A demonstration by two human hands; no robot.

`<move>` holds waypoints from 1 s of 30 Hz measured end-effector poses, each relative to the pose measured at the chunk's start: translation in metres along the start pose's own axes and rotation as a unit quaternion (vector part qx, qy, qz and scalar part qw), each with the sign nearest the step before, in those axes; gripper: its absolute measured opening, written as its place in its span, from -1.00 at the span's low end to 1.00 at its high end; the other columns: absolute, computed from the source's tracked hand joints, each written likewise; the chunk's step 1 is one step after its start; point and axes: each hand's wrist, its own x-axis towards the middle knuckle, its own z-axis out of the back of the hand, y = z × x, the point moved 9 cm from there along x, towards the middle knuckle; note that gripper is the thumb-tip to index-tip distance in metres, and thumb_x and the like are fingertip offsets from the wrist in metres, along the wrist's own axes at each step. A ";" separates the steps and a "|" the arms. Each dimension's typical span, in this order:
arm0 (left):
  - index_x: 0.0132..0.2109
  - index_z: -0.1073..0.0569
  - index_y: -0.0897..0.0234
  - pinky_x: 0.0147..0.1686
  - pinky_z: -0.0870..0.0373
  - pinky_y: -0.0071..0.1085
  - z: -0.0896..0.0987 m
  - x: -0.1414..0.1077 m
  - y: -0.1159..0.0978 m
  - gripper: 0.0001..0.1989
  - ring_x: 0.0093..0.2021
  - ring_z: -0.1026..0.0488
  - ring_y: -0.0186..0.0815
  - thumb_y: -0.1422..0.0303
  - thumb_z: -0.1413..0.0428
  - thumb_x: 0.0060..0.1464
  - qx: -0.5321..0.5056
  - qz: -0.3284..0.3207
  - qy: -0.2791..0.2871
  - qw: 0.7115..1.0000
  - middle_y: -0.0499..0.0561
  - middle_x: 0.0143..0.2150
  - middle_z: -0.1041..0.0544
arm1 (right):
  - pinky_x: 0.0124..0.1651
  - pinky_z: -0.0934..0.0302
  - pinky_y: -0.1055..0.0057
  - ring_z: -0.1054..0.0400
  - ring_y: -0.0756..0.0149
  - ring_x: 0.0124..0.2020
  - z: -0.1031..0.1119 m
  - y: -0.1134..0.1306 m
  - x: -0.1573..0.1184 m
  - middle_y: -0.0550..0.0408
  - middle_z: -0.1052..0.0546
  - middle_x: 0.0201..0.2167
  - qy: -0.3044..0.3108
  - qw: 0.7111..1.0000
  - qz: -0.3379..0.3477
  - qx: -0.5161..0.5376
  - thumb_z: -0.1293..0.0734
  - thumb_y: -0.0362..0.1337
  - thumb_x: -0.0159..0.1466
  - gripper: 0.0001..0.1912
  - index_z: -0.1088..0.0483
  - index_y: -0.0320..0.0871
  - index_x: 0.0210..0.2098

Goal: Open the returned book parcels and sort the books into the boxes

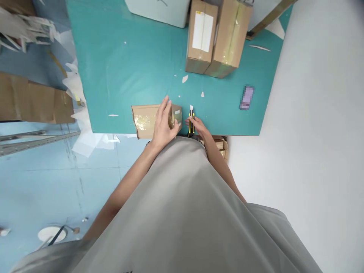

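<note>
A small cardboard box with clear tape lies at the front edge of the green table. Over its right part rests my left hand, fingers stretched out and thumb apart. Just to the right, my right hand is closed around a black and yellow utility knife. The knife's blade is out and points away from me, apart from the box. My left hand hides part of the box's top.
Two taped cardboard boxes stand at the back of the green table, near a white bin. A blurred purple object lies at the right. Paper scraps dot the surface. An open carton sits below the front edge.
</note>
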 end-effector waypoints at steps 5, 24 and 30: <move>0.61 0.11 0.03 0.56 0.06 0.21 0.060 -0.023 0.049 -0.14 0.63 0.12 0.12 -0.02 -0.08 0.36 -0.001 0.053 -0.047 0.997 0.14 0.65 0.06 | 0.13 -0.38 0.32 -0.51 0.26 0.00 -0.042 0.019 -0.004 0.01 -0.64 -0.06 -0.059 0.993 0.080 -0.067 -0.23 0.08 0.45 -0.60 -0.48 -0.11 -0.16; 0.63 0.14 0.14 0.58 0.16 0.02 0.029 -0.026 0.192 0.24 0.64 0.24 0.12 -0.32 -0.23 0.07 -0.208 0.049 0.045 0.976 0.23 0.66 0.14 | -0.12 -0.30 0.26 -0.54 0.01 -0.14 -0.045 0.107 -0.123 -0.21 -0.65 -0.08 -0.253 0.840 0.159 -0.453 0.02 0.10 0.58 -0.39 -0.40 -0.17 0.23; 0.61 0.02 0.08 0.57 0.12 0.02 0.031 -0.028 0.202 0.18 0.63 0.14 0.12 -0.33 -0.23 0.06 -0.233 0.035 0.067 0.970 0.19 0.65 0.05 | -0.13 -0.25 0.32 -0.55 0.01 -0.10 -0.111 0.143 -0.124 -0.13 -0.66 0.03 -0.118 0.779 0.202 -0.582 -0.04 0.05 0.60 -0.44 -0.31 -0.05 0.40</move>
